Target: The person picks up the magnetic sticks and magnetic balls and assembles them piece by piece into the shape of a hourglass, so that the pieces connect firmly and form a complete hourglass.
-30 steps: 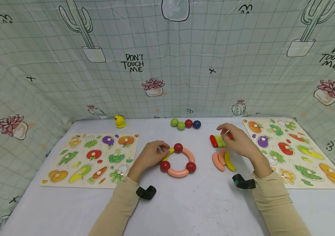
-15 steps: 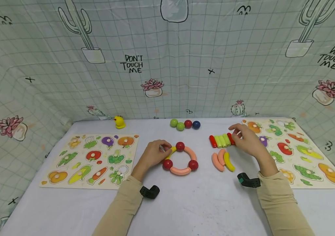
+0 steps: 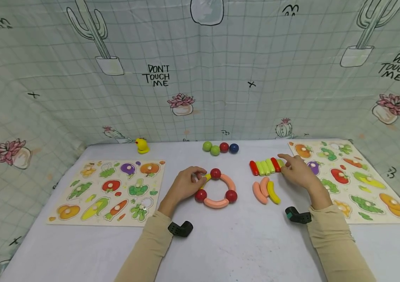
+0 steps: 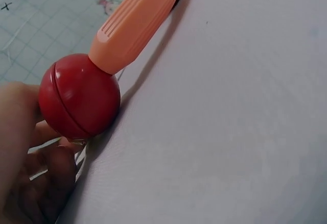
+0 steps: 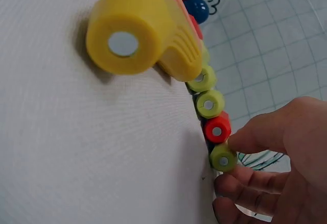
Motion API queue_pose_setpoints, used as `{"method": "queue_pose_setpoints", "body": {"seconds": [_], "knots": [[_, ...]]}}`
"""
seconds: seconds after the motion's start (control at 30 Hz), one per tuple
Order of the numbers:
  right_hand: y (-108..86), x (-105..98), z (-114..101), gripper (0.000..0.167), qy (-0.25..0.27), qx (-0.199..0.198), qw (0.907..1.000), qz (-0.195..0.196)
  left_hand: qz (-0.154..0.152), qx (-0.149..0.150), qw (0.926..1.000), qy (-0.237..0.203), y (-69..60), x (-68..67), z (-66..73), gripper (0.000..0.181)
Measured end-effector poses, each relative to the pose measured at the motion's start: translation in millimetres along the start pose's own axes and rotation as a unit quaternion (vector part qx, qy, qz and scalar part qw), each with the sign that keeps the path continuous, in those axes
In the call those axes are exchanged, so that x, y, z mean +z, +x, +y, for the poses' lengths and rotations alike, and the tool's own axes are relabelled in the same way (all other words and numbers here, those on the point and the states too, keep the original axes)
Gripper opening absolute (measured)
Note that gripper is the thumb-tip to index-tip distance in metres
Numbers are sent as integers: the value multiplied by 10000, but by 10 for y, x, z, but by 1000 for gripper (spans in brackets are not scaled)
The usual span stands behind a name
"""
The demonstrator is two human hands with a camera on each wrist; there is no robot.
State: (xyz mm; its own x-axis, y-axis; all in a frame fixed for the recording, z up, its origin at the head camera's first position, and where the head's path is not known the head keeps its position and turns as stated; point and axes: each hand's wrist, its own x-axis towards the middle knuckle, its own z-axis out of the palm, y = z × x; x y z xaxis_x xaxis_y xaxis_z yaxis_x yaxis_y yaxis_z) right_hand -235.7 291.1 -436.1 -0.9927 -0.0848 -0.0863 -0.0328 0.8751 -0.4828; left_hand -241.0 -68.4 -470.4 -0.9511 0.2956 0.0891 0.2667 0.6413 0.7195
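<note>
A ring of three red balls (image 3: pixel 231 196) and curved magnetic rods lies mid-table. Two of its rods are pink (image 3: pixel 216 203); the other is a yellow curved rod (image 3: pixel 207 177), which my left hand (image 3: pixel 185 183) pinches at the ring's left side. In the left wrist view, a red ball (image 4: pixel 79 96) hides most of those fingertips. To the right, short straight rods lie side by side, red (image 3: pixel 254 168) and green (image 3: pixel 262 168). My right hand (image 3: pixel 297 172) pinches the green rod (image 5: pixel 224 157) at the row's right end, against a red rod (image 5: pixel 217 130).
In front of the row are two loose pink curved rods (image 3: pixel 259 192) and a yellow one (image 3: pixel 273 192). Green, red and blue balls (image 3: pixel 234 148) sit at the back, with a yellow toy duck (image 3: pixel 142 145) farther left. Vegetable puzzle boards (image 3: pixel 80 219) flank both sides.
My right hand has moved right from over the row to its right end, where a green rod now shows. The ring shifted slightly right and away, with my left hand still at its yellow rod.
</note>
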Motion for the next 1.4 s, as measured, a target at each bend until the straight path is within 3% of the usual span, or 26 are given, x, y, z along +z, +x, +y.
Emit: {"method": "queue_pose_setpoints", "body": {"seconds": [0.27, 0.43, 0.8, 1.1, 1.4], "knots": [[9, 42, 26, 50, -118, 257, 9995, -110, 173, 136, 9997, 65, -16, 83, -68, 20], [9, 15, 10, 46, 128, 264, 9996, -5, 317, 171, 9993, 43, 2, 85, -79, 19], [0, -4, 24, 41, 492, 485, 9975, 111, 310, 93, 9995, 11, -10, 80, -63, 19], [-13, -39, 16, 38, 710, -1, 9968, 354, 335, 114, 9994, 66, -4, 81, -63, 19], [17, -19, -27, 35, 933, -799, 9912, 492, 351, 191, 9992, -11, -4, 78, -61, 19]]}}
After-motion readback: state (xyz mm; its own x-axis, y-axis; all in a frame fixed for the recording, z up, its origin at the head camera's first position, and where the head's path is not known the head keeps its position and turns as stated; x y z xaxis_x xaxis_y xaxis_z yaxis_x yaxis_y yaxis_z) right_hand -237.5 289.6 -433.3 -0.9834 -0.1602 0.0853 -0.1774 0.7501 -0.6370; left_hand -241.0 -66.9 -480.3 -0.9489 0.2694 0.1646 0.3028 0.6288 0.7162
